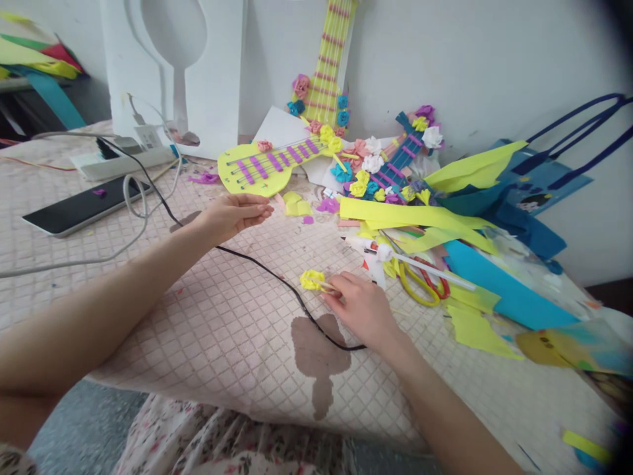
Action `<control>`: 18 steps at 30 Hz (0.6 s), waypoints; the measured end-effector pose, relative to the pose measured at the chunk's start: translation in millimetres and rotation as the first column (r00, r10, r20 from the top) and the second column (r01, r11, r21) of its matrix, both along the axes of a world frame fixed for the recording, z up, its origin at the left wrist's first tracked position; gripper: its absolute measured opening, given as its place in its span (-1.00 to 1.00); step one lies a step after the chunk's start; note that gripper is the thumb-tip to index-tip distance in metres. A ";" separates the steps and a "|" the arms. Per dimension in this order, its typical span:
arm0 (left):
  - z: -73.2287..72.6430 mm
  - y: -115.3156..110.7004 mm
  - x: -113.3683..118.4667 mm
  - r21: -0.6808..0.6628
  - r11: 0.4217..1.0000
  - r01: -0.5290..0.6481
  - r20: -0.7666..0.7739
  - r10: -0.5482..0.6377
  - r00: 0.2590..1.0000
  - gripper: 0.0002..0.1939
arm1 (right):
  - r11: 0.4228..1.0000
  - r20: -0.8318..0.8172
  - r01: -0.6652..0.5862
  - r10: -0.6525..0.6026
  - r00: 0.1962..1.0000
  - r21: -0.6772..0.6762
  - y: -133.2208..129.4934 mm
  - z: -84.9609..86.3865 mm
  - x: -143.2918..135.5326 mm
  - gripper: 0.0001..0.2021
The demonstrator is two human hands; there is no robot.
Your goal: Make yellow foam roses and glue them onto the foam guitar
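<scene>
My right hand (363,307) pinches a thin pale stick, with a yellow crepe-paper flower (312,280) at the stick's far end, above the quilted cloth. My left hand (237,216) hovers just in front of a yellow paper guitar (257,170) with purple strips and dark strings. Its fingers are held together, and whatever they may pinch is too small to make out. Right of the flower lie a white glue gun (368,254) and scissors (420,284) with yellow and red handles.
A black cable (262,265) crosses the cloth between my hands. At the left are a phone (84,206) and a power strip (116,161). Crepe strips (410,214), a blue guitar (400,158) and a blue bag (539,178) crowd the right. A yellow guitar neck (329,59) leans on the wall.
</scene>
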State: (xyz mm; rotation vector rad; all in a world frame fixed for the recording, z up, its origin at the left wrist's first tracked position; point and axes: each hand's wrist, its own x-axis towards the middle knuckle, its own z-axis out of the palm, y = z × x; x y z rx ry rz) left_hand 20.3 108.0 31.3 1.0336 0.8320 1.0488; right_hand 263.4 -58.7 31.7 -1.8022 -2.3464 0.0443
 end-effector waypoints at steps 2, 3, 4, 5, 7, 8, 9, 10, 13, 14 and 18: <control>1.3 -5.9 3.3 0.059 0.998 0.028 -0.094 -0.023 0.995 -0.86 | 0.999 -0.004 -0.024 0.024 1.000 -0.046 0.1 2.5 0.7 -0.86; 2.6 -8.7 4.5 0.102 0.994 0.039 -0.153 -0.023 0.988 -0.87 | 0.998 -0.007 -0.031 0.030 1.000 -0.052 0.1 3.7 1.1 -0.84; 4.0 -11.5 5.5 0.145 0.989 0.042 -0.211 -0.011 0.978 -0.89 | 0.998 -0.012 -0.033 0.032 0.999 -0.048 0.1 4.8 1.6 -0.82; 5.2 -14.0 6.3 0.190 0.981 0.046 -0.272 0.007 0.962 -0.91 | 0.999 -0.021 -0.030 0.030 0.999 -0.037 0.0 5.7 2.2 -0.80; 6.3 -18.4 7.9 0.287 0.956 0.065 -0.384 0.053 0.922 -0.88 | 1.000 -0.051 -0.025 0.025 0.998 -0.001 -0.2 6.7 3.5 -0.77; 5.9 -20.1 8.7 0.335 0.939 0.076 -0.423 0.078 0.903 -0.85 | 1.000 -0.071 -0.022 0.023 0.997 0.017 -0.3 6.9 4.1 -0.75; 4.9 -21.3 9.2 0.383 0.920 0.088 -0.455 0.105 0.884 -0.83 | 0.999 -0.093 -0.018 0.021 0.995 0.033 -0.4 7.1 4.8 -0.74; 3.4 -22.1 9.7 0.428 0.898 0.103 -0.484 0.132 0.865 -0.82 | 0.999 -0.116 -0.013 0.018 0.993 0.045 -0.6 7.2 5.5 -0.72; -1.0 -22.6 10.4 0.525 0.835 0.167 -0.582 0.209 0.786 -0.79 | 0.997 -0.176 0.007 0.007 0.984 0.076 -0.9 7.4 7.0 -0.69; -1.7 -22.4 10.7 0.543 0.817 0.193 -0.615 0.231 0.754 -0.77 | 0.996 -0.195 0.009 0.009 0.981 0.088 -0.9 7.6 7.3 -0.68; -0.2 -22.5 12.9 0.545 0.781 0.306 -0.687 0.206 0.697 -0.73 | 0.993 -0.272 0.004 0.030 0.962 0.121 -1.2 8.3 7.5 -0.64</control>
